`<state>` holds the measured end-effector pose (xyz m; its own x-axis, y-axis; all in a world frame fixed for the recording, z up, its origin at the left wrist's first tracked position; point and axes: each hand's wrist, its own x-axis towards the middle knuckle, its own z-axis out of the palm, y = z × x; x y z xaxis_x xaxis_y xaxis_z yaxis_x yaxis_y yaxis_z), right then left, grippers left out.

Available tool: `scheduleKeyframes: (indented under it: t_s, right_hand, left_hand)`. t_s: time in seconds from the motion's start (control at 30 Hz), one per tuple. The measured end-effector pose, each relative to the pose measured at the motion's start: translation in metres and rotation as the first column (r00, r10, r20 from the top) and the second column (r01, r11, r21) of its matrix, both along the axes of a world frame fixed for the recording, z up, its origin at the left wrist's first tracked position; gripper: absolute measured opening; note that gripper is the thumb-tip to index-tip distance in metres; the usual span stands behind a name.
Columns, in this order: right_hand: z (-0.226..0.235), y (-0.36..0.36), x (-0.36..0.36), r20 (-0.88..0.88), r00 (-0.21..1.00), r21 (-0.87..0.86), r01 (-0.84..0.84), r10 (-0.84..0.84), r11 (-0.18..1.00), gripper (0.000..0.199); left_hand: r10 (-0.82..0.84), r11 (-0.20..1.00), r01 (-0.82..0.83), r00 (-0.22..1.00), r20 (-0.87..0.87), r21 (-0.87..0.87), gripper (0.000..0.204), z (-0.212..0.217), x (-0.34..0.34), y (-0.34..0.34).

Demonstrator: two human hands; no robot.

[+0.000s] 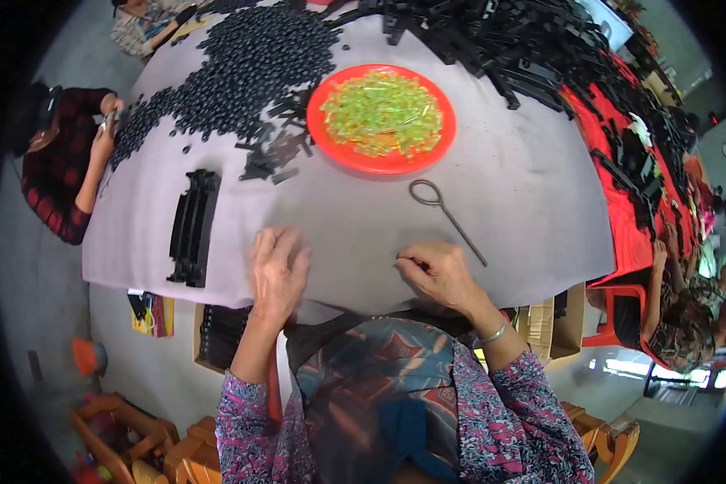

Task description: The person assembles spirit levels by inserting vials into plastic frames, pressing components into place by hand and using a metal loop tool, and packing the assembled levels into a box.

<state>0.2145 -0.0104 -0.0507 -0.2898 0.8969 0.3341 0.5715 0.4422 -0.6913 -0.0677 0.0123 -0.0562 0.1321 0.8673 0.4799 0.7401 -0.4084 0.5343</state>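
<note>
My left hand [278, 270] is low over the cloth-covered table [532, 185], fingers loosely bent and the thumb apart; its edge is blurred and nothing shows in it. Across from it, my right hand [440, 273] is curled with thumb and forefinger pinched together. A tiny dark bit shows at its fingertips, too small to name. Beyond that hand lies a dark metal rod with a ring-shaped end [453, 222]. A stack of long black plastic parts [194, 228] rests left of my left hand. Farther off stands a red plate [318, 133] heaped with small yellow-green translucent pieces [383, 113].
A big pile of small round black parts [258, 68] spreads at the far left, with flat black pieces [270, 156] beside it. Long black parts [500, 48] heap up at the far right. Other people sit left [68, 161] and right [686, 323]. Cardboard boxes [569, 323] stand below the table edge.
</note>
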Motion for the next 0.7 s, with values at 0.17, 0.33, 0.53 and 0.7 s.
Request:
scheduleKeyframes:
  t_s: [0.17, 0.33, 0.53, 0.7]
  right_hand:
    - [-0.001, 0.000, 0.003, -0.002, 1.000, -0.026, -0.029, 0.029, 0.999, 0.011]
    - [0.001, 0.000, 0.002, 0.013, 0.999, -0.006, -0.030, 0.030, 1.000, 0.010]
    - [0.004, 0.001, 0.010, -0.151, 0.986, -0.202, 0.036, -0.068, 0.979, 0.011]
    - [0.012, 0.042, 0.046, -0.441, 0.832, -0.145, 0.305, -0.337, 0.941, 0.016]
  left_hand:
    - [0.024, 0.999, -0.017, 0.988, -0.155, 0.046, 0.037, -0.005, 0.006, -0.002]
    - [0.005, 0.999, 0.003, 0.982, -0.188, 0.041, 0.036, -0.007, 0.005, -0.001]
    - [-0.011, 0.999, 0.017, 0.988, -0.153, 0.040, 0.029, -0.009, 0.008, -0.002]
    - [0.016, 0.999, -0.013, 0.996, -0.084, 0.035, 0.028, -0.008, 0.008, -0.004]
